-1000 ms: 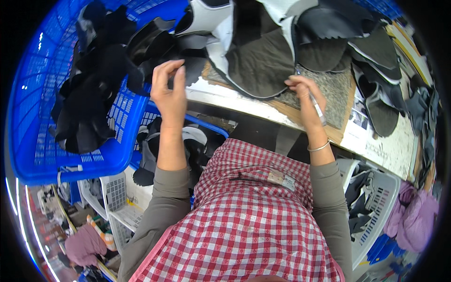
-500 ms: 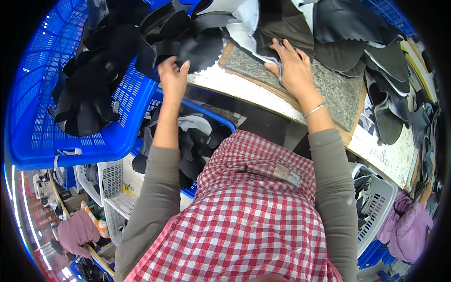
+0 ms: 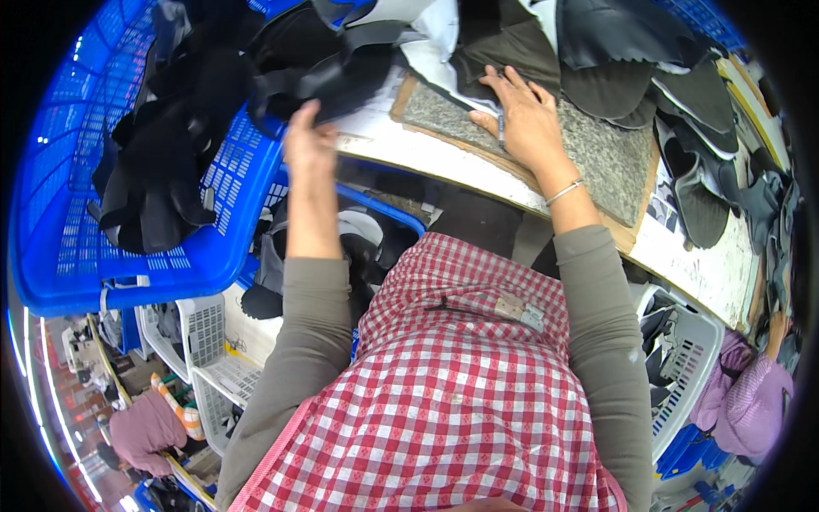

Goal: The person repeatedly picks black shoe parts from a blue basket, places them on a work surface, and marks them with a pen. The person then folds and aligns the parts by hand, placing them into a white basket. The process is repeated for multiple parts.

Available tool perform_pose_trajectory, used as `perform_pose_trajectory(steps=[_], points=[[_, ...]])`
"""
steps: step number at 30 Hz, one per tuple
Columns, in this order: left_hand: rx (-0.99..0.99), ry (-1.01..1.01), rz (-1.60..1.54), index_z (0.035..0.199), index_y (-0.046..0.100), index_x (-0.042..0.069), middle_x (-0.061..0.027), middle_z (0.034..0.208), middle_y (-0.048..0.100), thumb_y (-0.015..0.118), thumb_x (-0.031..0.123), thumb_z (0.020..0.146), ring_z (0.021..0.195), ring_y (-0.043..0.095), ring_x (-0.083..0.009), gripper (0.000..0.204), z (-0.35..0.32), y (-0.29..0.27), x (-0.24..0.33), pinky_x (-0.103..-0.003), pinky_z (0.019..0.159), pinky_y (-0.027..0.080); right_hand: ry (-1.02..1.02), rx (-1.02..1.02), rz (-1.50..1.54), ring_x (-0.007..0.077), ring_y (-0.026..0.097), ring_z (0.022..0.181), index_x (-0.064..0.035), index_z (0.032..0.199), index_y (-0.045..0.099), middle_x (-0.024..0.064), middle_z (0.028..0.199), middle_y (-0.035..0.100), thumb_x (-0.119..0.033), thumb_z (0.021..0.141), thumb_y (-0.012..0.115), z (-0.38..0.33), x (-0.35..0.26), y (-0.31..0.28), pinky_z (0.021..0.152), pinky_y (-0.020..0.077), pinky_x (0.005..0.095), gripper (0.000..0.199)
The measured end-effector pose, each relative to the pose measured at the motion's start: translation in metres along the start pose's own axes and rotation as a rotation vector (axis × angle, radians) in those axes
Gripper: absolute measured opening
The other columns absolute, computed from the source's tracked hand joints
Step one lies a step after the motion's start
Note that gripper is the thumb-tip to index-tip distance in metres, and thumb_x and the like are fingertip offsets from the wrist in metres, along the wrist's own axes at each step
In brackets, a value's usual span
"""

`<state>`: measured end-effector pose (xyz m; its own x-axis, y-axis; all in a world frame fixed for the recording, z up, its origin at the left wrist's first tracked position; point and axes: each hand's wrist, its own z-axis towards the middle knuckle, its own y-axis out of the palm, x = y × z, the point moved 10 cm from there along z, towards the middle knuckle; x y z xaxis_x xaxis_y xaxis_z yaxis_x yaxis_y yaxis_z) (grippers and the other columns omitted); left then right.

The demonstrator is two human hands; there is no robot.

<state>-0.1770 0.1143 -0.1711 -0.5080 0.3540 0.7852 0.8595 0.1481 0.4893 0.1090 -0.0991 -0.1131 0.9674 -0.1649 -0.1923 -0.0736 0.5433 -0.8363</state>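
My right hand (image 3: pixel 527 124) lies over a dark brown-black shoe upper piece (image 3: pixel 512 53) on a grey stone slab (image 3: pixel 597 162). A slim silver pen (image 3: pixel 502 130) sits between its thumb and fingers, which are stretched over the piece. Smeared by motion, my left hand (image 3: pixel 309 143) is just below a black leather upper piece (image 3: pixel 341 85) with a blurred outline; whether it touches that piece I cannot tell. Beside the slab, a glossy black piece (image 3: pixel 618 34) rests on more dark uppers at the back right.
A big blue basket (image 3: pixel 145 286) holding black pieces stands at left. Under the white bench edge (image 3: pixel 409 158) is another blue basket (image 3: pixel 388 205) with pieces in it. White crates (image 3: pixel 200 328) stand at lower left, another white crate (image 3: pixel 695 341) at right. A person's purple sleeve (image 3: pixel 751 410) shows at far right.
The black leather piece above my left hand has shifted slightly and now blurs. My left hand has moved a little and its fingers are smeared. My right hand stays on the upper with the pen.
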Motion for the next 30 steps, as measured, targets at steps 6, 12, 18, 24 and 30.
perform_pose_trajectory(steps=[6, 12, 18, 24, 30], points=[[-0.195, 0.987, 0.049, 0.095, 0.067, -0.016, -0.0236, 0.098, 0.072, 0.069, 0.005, 0.083, 0.087, 0.075, -0.0368, 0.025, -0.089, 0.011, 0.282, -0.048, 0.081, 0.064, 0.052, -0.016, 0.048, 0.0229, 0.046, 0.146, -0.0155, 0.138, 0.063, 0.0071, 0.143, 0.064, -0.060, 0.091, 0.064, 0.001, 0.004, 0.001, 0.117, 0.0285, 0.0471, 0.064], [-0.485, 1.236, 1.456, 0.090, 0.075, -0.002, -0.0043, 0.068, 0.061, 0.068, 0.020, 0.090, 0.059, 0.057, -0.0132, 0.023, -0.149, 0.175, 0.211, -0.030, 0.058, 0.049, 0.179, 0.125, 0.836, 0.0249, 0.060, 0.131, -0.0117, 0.132, 0.064, 0.0115, 0.134, 0.069, -0.043, 0.103, 0.061, -0.006, 0.031, -0.024, 0.107, 0.0452, 0.0390, 0.043], [-1.727, 0.180, 1.451, 0.124, 0.068, 0.004, -0.0102, 0.119, 0.071, 0.058, 0.057, 0.101, 0.115, 0.064, -0.0210, 0.059, -0.201, 0.254, -0.130, -0.033, 0.105, 0.046, 0.576, 0.583, 1.258, 0.0232, 0.063, 0.120, 0.0017, 0.142, 0.054, 0.0185, 0.123, 0.070, -0.060, 0.110, 0.027, -0.078, 0.102, -0.057, 0.105, 0.0474, 0.0358, 0.074], [-1.239, 0.631, 1.410, 0.129, 0.071, 0.011, -0.0152, 0.137, 0.065, 0.080, 0.059, 0.081, 0.127, 0.060, -0.0305, 0.068, -0.141, 0.222, -0.165, -0.041, 0.109, 0.046, 0.762, 0.271, 1.009, 0.0088, 0.057, 0.086, -0.0004, 0.114, 0.075, 0.0034, 0.100, 0.071, -0.036, 0.110, 0.050, -0.125, 0.114, -0.075, 0.080, 0.0468, 0.0243, 0.043], [-1.444, 0.427, 1.736, 0.139, 0.066, 0.010, -0.0157, 0.146, 0.060, 0.068, 0.080, 0.078, 0.136, 0.054, -0.0323, 0.092, -0.151, 0.218, -0.194, -0.038, 0.116, 0.038, 0.582, 0.101, 0.898, 0.0053, 0.059, 0.077, -0.0034, 0.099, 0.064, -0.0006, 0.087, 0.068, -0.016, 0.094, 0.077, -0.099, 0.085, -0.055, 0.071, 0.0478, 0.0227, 0.019]])
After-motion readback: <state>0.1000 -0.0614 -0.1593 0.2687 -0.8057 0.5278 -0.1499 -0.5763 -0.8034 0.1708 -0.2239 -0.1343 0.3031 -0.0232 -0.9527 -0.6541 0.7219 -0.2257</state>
